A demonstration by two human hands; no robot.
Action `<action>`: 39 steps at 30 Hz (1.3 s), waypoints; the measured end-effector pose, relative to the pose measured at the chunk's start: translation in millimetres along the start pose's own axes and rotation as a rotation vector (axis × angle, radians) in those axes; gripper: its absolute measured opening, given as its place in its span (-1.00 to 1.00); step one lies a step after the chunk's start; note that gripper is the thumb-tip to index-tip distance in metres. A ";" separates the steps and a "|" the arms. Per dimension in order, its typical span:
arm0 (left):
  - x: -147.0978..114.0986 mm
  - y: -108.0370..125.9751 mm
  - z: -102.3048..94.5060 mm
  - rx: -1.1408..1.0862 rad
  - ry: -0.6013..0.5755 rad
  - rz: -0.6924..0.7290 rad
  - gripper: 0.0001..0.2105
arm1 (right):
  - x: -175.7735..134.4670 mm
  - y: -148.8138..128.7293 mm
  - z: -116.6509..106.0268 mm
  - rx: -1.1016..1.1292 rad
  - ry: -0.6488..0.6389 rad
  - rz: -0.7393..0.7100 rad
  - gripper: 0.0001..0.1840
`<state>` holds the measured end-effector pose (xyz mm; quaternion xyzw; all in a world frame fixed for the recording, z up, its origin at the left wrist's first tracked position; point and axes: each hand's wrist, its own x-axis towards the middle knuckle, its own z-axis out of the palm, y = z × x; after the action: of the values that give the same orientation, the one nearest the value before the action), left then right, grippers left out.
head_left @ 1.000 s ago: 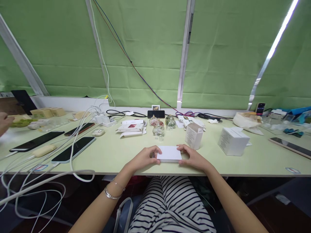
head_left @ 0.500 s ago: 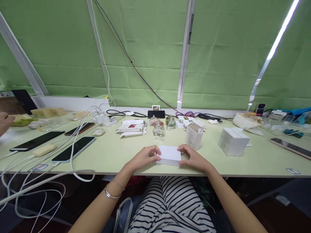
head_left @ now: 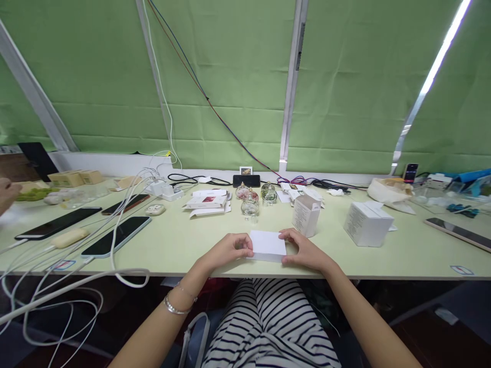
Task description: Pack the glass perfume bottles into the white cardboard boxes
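Note:
A small white cardboard box (head_left: 267,244) sits at the front of the pale table, in front of my lap. Its left end is gripped by my left hand (head_left: 235,247), the fingers curled against it. On the opposite end, my right hand (head_left: 300,249) holds it between thumb and fingers. Just beyond stands a white printed box (head_left: 306,215) with its top end open, and farther right is a second printed box (head_left: 368,225). Several small round glass bottles (head_left: 250,205) with tinted contents are grouped behind the held box. The box's underside is hidden.
Flattened white cartons (head_left: 207,201) lie left of the bottles. Phones (head_left: 117,237) and tangled white cables (head_left: 49,296) cover the left side. A black phone (head_left: 246,180) leans at the back. Another person's hand (head_left: 7,194) shows at far left. A phone (head_left: 458,233) lies at right.
My left fingers have shifted slightly off the top of the white box and now curl against its end. My right hand stays almost in place. Little else differs.

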<state>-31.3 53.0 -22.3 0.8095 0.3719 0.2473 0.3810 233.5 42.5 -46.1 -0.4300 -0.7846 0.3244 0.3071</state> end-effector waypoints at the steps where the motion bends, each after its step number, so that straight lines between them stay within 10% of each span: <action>1: 0.2 0.0 -0.1 0.004 0.000 -0.003 -0.83 | -0.2 -0.7 0.2 0.003 0.002 0.008 -0.39; 39: -0.2 -1.2 0.5 0.014 0.024 -0.041 -0.79 | -1.0 -4.8 2.2 -0.062 0.013 -0.003 -0.36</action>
<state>-31.5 53.2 -23.5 0.8013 0.3948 0.2467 0.3757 230.0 39.0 -43.9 -0.4403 -0.7928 0.2968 0.2993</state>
